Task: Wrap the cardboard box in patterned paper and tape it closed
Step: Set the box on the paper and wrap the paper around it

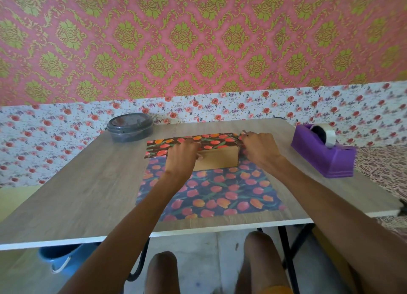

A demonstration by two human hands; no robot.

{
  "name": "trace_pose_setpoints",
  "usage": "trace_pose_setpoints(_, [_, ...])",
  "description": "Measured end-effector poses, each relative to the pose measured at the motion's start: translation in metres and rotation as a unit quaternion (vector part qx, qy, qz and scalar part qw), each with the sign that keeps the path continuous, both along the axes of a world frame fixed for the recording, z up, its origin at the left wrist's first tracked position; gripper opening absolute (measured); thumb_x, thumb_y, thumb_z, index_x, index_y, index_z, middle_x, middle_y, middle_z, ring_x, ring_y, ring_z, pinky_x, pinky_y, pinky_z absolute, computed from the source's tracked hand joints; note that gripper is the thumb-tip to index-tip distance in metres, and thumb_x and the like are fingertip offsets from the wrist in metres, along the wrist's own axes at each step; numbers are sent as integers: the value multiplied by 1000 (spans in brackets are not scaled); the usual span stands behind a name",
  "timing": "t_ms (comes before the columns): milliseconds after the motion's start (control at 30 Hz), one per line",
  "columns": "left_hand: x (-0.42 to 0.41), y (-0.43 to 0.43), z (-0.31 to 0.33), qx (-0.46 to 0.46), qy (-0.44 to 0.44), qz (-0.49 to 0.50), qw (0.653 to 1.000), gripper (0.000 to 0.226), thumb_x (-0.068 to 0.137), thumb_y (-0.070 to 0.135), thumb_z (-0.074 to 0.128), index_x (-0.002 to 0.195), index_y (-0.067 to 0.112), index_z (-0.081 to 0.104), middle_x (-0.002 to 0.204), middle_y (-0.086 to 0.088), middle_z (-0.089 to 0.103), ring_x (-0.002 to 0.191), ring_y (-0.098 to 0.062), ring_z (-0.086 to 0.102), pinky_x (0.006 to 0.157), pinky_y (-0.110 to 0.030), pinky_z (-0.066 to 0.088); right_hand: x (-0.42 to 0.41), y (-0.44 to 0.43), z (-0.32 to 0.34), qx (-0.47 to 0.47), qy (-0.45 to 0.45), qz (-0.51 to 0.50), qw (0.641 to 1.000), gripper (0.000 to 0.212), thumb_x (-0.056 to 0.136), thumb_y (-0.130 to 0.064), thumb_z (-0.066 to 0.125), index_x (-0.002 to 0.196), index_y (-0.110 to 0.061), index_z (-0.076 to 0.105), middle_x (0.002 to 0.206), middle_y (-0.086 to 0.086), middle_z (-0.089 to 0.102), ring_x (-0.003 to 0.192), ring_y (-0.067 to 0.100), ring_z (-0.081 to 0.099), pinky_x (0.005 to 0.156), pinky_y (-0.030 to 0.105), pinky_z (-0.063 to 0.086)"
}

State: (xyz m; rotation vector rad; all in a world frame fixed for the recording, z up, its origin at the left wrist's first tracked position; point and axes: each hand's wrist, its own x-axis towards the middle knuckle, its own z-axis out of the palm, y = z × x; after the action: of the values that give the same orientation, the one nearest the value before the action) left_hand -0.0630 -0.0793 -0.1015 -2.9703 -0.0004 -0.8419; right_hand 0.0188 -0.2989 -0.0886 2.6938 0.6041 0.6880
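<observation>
1. Fingers of the left hand [181, 157] curl over the dark tulip-patterned wrapping paper [220, 192], holding its flap on the brown rectangular cardboard box [217, 159] beneath them;
2. fingers of the right hand [259, 148] pinch the paper's edge, just right of the box.

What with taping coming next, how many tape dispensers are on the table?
1. The purple tape dispenser stands near the table's right edge, right of the right hand. None other shows, though the forearms hide some tabletop.
</observation>
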Motion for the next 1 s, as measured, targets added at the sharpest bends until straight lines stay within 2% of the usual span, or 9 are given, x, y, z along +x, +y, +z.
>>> trace_pose_setpoints(167, [2,5,-4,-17,-8,-13,1000,13,90,29,68,97,18,72,97,-1,71,81,-23,69,60,-31,49,5,-6,-4,51,-25,59,997,29,79,-19,70,107,-14,67,120,3,55,103,24,56,61,32,41])
trace_pose_setpoints(267, [2,7,-5,-22,-5,-8,1000,12,89,30,69,94,20,71,98,1,69,82,-22,68,59,-29,46,15,-12,-3,110,33,113,987,35,75,-14,74,107,-11,59,122,4,54,106,26,53,76,35,44])
trace_pose_setpoints(300, [2,7,-5,-26,-5,-10,1000,14,88,30,71,96,19,70,101,1,68,87,-23,68,63,-30,48,18,-14,-2,121,52,105,986,44,74,-16,77,111,-13,54,119,4,56,106,26,54,78,36,44])
trace_pose_setpoints(367, [3,5,-1,-15,7,-23,1000,30,84,31,74,108,14,68,118,-1,63,109,-25,61,87,-36,50,25,-18,-2,143,76,74,984,62,75,-18,80,126,-15,45,120,6,57,108,29,55,81,39,47])
trace_pose_setpoints(433, [3,1,7,4,45,-37,998,48,85,37,74,121,9,59,129,-5,56,122,-26,52,102,-37,41,33,-19,-3,215,104,69,969,68,79,-10,76,137,-17,42,124,8,59,110,31,57,81,41,52])
trace_pose_setpoints(567, [6,-6,27,-5,128,-29,991,55,87,45,69,124,10,47,118,-7,57,107,-28,59,79,-36,45,49,-13,-1,344,121,92,927,37,81,-10,75,115,-23,68,108,2,69,99,26,64,75,33,52])
trace_pose_setpoints(667, [13,-7,37,33,151,-39,987,63,86,42,72,135,16,41,114,-10,59,102,-31,61,73,-36,45,58,-10,-3,384,108,79,914,31,79,-2,72,101,-23,76,97,2,74,89,27,68,71,33,53])
trace_pose_setpoints(800, [22,-12,44,95,174,-33,980,67,87,38,72,144,23,40,117,-12,59,106,-32,61,77,-36,47,59,-13,-1,356,68,49,931,24,79,-6,72,99,-20,78,91,7,75,85,31,67,69,33,50])
trace_pose_setpoints(1000, [24,-18,48,94,187,-26,978,68,84,33,76,142,19,43,114,-14,61,104,-32,62,74,-34,46,61,-20,-6,318,27,37,947,26,79,-8,74,101,-22,76,89,8,72,85,30,66,65,27,39])
